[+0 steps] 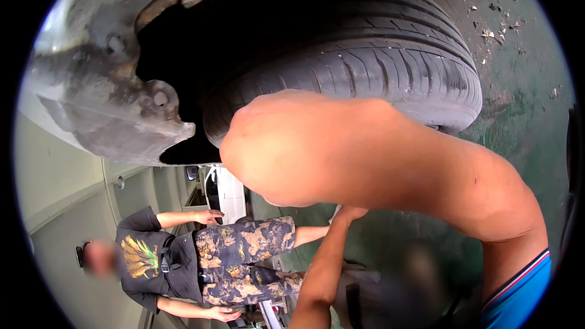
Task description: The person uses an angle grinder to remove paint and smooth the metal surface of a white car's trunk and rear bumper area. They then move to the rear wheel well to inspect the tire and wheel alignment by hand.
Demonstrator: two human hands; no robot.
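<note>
My right arm, in a blue sleeve, reaches across from the right side. My right hand (274, 146) is curled like a fist in front of the tyre (402, 73), its back toward me. Its fingers, and whatever they may hold, are hidden. The tyre is black and worn, with grooved tread and a scuffed sidewall. Left of it is a car's wheel arch (103, 97), grey and stripped, with a ragged edge around a dark cavity. From the lower edge rises my left forearm; only a small part of my left hand (352, 212) shows behind the right forearm, its fingers hidden.
The scene lies sideways. Another person (177, 262) in a dark T-shirt and patterned shorts stands beyond the car, hands apart. Behind are pale wall panels (61, 176) and a white vehicle (230, 195). Loose debris (490, 33) lies on the green floor (518, 109).
</note>
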